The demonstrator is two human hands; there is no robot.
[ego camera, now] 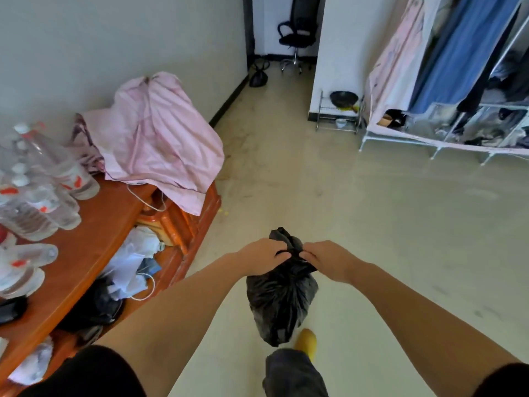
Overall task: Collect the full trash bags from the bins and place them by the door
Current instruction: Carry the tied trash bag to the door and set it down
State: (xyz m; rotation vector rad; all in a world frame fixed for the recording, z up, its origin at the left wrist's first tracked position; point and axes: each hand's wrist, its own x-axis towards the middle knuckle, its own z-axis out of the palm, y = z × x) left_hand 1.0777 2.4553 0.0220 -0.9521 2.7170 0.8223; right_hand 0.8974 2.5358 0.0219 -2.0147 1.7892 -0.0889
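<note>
Pale floor (pixel 357 196) runs to a far doorway (pixel 286 30). Near us, both the left hand (pixel 264 256) and right hand (pixel 329 260) curl their fingers around the gathered neck of a black trash bag (pixel 282 305), hanging above the floor beside the cluttered left surface (pixel 94 224).

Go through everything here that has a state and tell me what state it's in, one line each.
Black trash bag: full, neck gathered, held off the floor.
Left hand: grips the bag's neck.
Right hand: grips the bag's neck.
Second black bag: tied, on the floor by the doorway.
Water bottles: lying on the table, capped.
Pink cloth: crumpled on the table.
Wardrobe cover: open.
</note>
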